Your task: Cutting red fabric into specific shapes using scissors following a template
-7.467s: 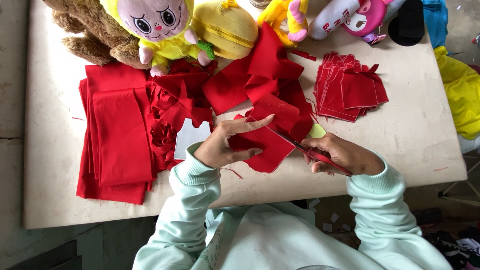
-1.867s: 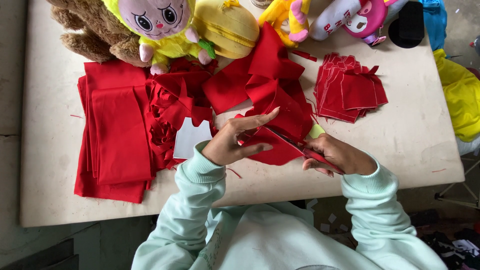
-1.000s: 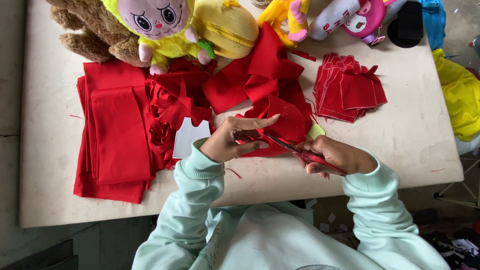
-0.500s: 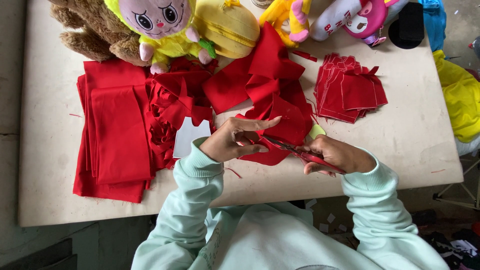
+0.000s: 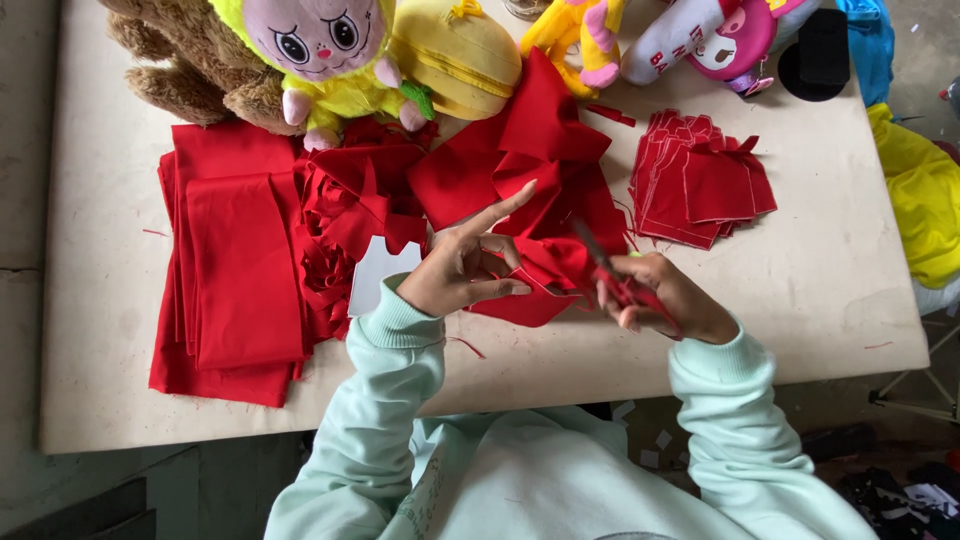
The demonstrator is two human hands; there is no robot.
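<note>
My left hand (image 5: 462, 268) pinches a piece of red fabric (image 5: 530, 300) above the table's front half, index finger stretched out. My right hand (image 5: 668, 298) grips red-handled scissors (image 5: 610, 275), whose blades point up-left into that same fabric piece. A white paper template (image 5: 378, 272) lies on the table just left of my left wrist. Both arms wear pale mint sleeves.
A folded stack of red cloth (image 5: 235, 265) lies at the left, loose red offcuts (image 5: 350, 200) in the middle, a pile of cut red pieces (image 5: 700, 185) at the right. Plush toys (image 5: 320, 50) line the far edge of the beige table (image 5: 830, 290). Yellow fabric (image 5: 925, 190) hangs off the right side.
The red piece has been turned and drawn closer between my hands. The scissors have swung from pointing left to pointing up-left, and my right hand has risen slightly.
</note>
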